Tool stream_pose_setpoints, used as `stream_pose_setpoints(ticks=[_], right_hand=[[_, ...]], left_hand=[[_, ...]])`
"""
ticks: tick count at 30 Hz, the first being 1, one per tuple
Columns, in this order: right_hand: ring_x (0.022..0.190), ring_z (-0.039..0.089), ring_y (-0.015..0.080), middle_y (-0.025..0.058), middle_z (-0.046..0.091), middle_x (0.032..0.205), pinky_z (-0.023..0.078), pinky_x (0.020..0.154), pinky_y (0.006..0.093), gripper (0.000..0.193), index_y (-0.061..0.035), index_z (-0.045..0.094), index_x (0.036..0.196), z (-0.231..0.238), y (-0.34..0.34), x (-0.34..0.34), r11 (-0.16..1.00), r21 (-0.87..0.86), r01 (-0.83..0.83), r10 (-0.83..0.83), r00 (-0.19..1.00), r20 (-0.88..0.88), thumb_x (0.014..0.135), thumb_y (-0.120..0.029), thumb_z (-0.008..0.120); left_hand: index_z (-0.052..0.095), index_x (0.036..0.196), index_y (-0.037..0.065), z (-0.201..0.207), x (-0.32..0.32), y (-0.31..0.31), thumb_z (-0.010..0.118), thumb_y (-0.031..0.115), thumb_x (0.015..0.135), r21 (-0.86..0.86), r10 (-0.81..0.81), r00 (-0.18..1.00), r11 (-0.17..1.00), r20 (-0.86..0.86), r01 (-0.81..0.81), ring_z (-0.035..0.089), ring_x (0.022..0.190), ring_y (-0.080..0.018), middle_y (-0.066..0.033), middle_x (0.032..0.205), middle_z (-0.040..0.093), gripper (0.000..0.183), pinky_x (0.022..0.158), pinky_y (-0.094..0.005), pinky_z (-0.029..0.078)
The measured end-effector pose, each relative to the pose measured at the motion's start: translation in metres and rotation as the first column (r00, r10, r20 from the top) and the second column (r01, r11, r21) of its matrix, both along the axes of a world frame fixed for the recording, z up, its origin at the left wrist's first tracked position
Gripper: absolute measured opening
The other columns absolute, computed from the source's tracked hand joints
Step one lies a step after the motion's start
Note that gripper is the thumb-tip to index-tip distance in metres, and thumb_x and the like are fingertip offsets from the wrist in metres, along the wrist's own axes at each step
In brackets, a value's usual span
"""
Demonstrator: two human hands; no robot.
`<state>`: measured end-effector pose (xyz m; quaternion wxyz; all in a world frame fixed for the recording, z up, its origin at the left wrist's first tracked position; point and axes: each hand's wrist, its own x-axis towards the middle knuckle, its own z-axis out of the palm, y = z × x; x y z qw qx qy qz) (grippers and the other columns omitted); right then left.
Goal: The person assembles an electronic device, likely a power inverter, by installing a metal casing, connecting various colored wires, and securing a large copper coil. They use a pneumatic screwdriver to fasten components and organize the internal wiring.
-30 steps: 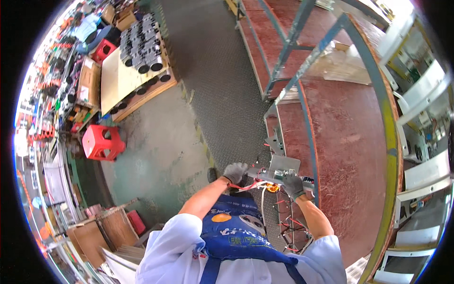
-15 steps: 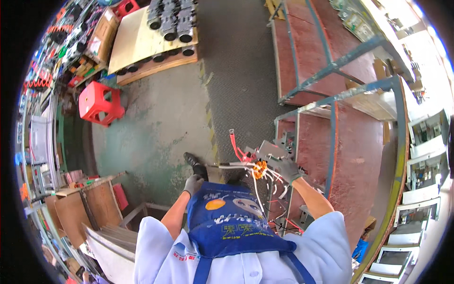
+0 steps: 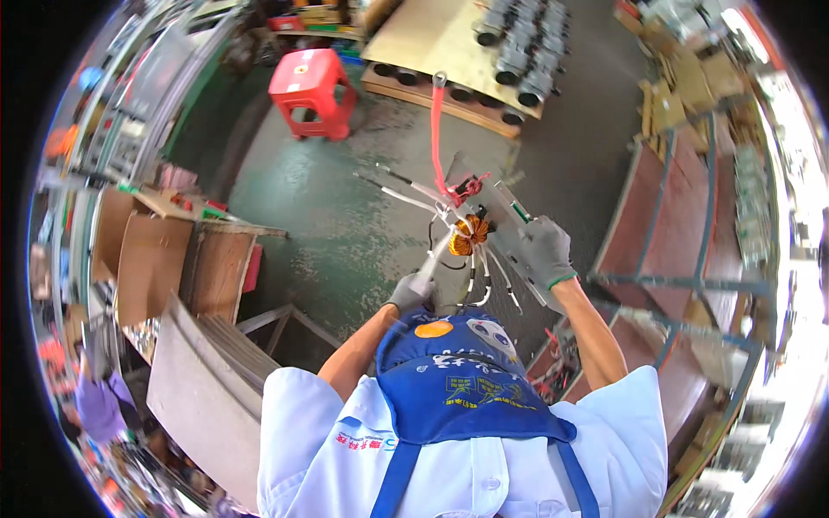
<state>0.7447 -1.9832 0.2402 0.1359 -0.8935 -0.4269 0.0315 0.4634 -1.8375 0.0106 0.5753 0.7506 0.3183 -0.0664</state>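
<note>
In my gloved right hand is a grey metal plate assembly, gripped by its right edge in front of my apron. An orange-wound ring coil sits at its left side. From it spread several white wires with dark ends, and a thick red cable with a ring lug points away from me. My gloved left hand is closed around a white wire bundle just below and left of the coil; its fingertips are partly hidden.
A red plastic stool stands ahead on the left, near a wooden platform bearing rows of grey motor-like units. Metal-framed racks with reddish boards line the right. Leaning panels and cardboard are close on the left; a purple-sleeved person is beyond.
My view has swung to the right-hand side's opposite, so stool and platform shift right. The assembly has come nearer the middle, and my left hand has risen from beside my leg to its wires.
</note>
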Motion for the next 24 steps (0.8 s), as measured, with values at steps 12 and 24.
stream_pose_setpoints(ticks=[12,24], right_hand=[[0.073,0.066,0.0375,0.0169,0.066,0.08,0.052,0.064,0.0493,0.024,-0.0084,0.07,0.076,0.041,0.297,0.044,0.913,0.193,-0.36,0.341,0.932,0.123,0.086,-0.03,0.069],[0.086,0.07,0.0385,0.0176,0.07,0.097,0.055,0.073,0.0493,0.049,-0.0098,0.059,0.132,0.055,0.578,0.059,0.611,0.438,-0.66,0.728,0.686,0.018,0.084,-0.008,0.066]], left_hand=[[0.051,0.129,0.0,0.258,0.152,0.277,0.068,0.014,0.086,0.443,0.352,0.711,0.593,0.609,-0.673,0.066,0.099,-0.0453,-0.026,0.116,0.063,0.048,0.078,-0.0505,0.054],[0.067,0.118,0.0,0.29,0.158,0.464,0.067,0.021,0.095,0.39,0.312,0.909,0.829,0.275,-0.402,0.072,0.084,-0.033,-0.0155,0.091,0.072,0.032,0.078,-0.0412,0.056]])
